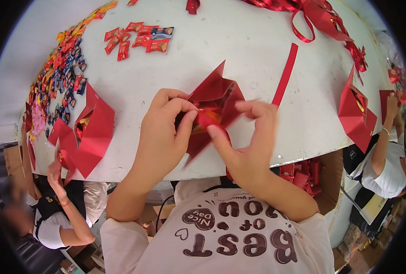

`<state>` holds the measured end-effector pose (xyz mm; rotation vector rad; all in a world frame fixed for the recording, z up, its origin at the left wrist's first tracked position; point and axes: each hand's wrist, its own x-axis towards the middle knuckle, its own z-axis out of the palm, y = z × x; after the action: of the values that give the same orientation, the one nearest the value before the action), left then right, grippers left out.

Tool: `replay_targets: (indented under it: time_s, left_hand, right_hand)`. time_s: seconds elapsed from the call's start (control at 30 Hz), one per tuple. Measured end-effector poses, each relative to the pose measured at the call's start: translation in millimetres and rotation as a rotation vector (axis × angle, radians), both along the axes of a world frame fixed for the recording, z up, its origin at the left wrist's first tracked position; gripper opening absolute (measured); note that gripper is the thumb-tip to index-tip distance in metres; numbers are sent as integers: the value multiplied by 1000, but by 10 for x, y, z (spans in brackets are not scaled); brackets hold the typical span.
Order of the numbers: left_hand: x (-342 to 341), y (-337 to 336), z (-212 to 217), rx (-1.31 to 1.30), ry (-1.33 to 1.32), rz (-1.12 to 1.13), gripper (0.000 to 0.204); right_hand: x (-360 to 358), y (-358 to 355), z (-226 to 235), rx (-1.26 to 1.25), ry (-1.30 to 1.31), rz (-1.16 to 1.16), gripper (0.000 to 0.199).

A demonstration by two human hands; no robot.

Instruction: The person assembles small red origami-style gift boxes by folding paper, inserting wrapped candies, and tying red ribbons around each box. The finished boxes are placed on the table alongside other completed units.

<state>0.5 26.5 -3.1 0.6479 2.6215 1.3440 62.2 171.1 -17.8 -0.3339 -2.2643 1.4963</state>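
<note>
Thumb and forefinger of the left hand pinch together on a red ribbon at the mouth of the red box, near the curved edge of the table; the blurred right hand has thumb and forefinger spread apart. Beyond the box, white tabletop stretches to wrapped sweets, with a loose ribbon strip beside the right hand.
</note>
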Motion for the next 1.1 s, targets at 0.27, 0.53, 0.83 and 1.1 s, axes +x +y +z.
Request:
replay_targets:
  time_s: [0.27,0.53,0.83,1.1]
  left_hand:
    - [25,46,41,48,-68,53,11]
    - [-179,-98,210,94,-510,-45,28]
    - [-211,-141,184,131,-570,-44,29]
    - [-225,-181,171,103,-543,-72,29]
  right_hand:
    - [-278,124,-10,475,-12,231,13]
    - [-391,45,-21,554,-12,280,18]
    - [-474,4,-68,684,-32,317,18]
    - [-490,13,-88,763,18,339,23]
